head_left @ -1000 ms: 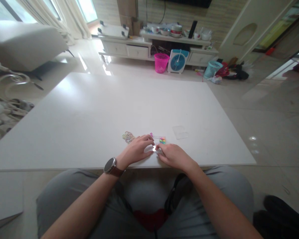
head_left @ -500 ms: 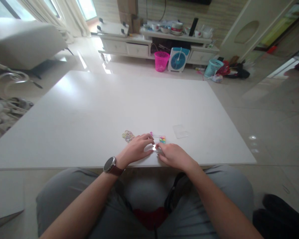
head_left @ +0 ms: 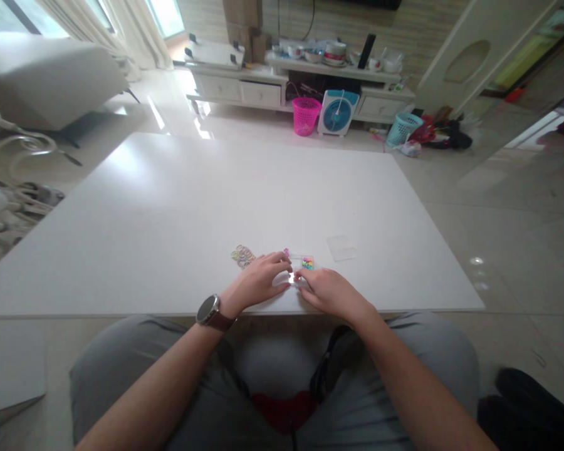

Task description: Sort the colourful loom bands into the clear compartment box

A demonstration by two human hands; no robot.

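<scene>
At the table's near edge, my left hand [head_left: 264,279] is curled with thumb and fingers about the left side of a small clear plastic box. Its thumb tip is close to a bright shiny patch there. My right hand [head_left: 329,290] has thumb and forefinger pinched together over the box's near part; what lies between them is too small to make out. Colourful beads [head_left: 307,263] sit in the box's far right part. A tiny pink piece [head_left: 286,252] shows just past my left fingertips. Left of that hand lies a pile of pastel loops [head_left: 242,256], like small rubber bands.
On the white table [head_left: 244,188], a clear flat plastic lid [head_left: 341,248] lies to the right of the box. Across the floor stand a pink basket [head_left: 306,116], a blue fan [head_left: 337,113] and a white cabinet [head_left: 261,94] with dishes on top.
Both hands stay in nearly the same place at the box, with only slight finger movement on the right. The whole view has shifted very slightly.
</scene>
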